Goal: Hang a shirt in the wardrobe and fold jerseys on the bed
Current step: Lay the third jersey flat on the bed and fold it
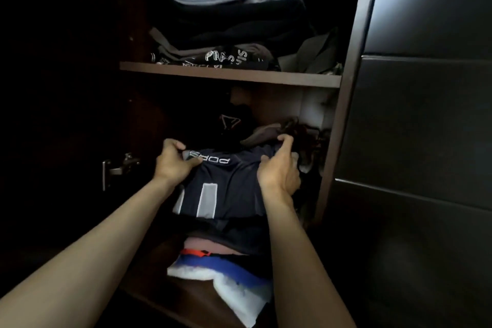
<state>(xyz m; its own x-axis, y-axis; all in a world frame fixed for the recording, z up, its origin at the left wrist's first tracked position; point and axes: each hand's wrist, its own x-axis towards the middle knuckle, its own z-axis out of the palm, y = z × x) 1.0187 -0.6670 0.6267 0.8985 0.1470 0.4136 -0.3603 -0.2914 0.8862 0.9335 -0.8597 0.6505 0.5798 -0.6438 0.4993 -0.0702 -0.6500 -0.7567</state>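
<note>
Nearest, at six o'clock, a white, blue and orange bundle [221, 271] sticks out over the front edge of the lower shelf [170, 298]. On top of the stack above it lies the dark jersey [229, 186], with grey stripes and white lettering. Both hands hold it: the left hand [174, 165] at nine o'clock pinches the fabric by the lettering, fingers curled, and the right hand [279, 168] at three o'clock grips the far right corner, thumb on the cloth.

The likely trouble is drag. If the jersey is pulled out, the garments below may slide forward with it, and the overhanging bundle could tip off the shelf. The crumpled clothes [300, 136] beside the right hand could also catch.

Room is tight. The wardrobe's right side panel [343, 114] stands just beside the right hand, a door hinge [117, 168] sits at nine o'clock, and the upper shelf [229, 74], loaded with folded clothes [226, 21], closes the space at twelve o'clock. The free way is toward the person.
</note>
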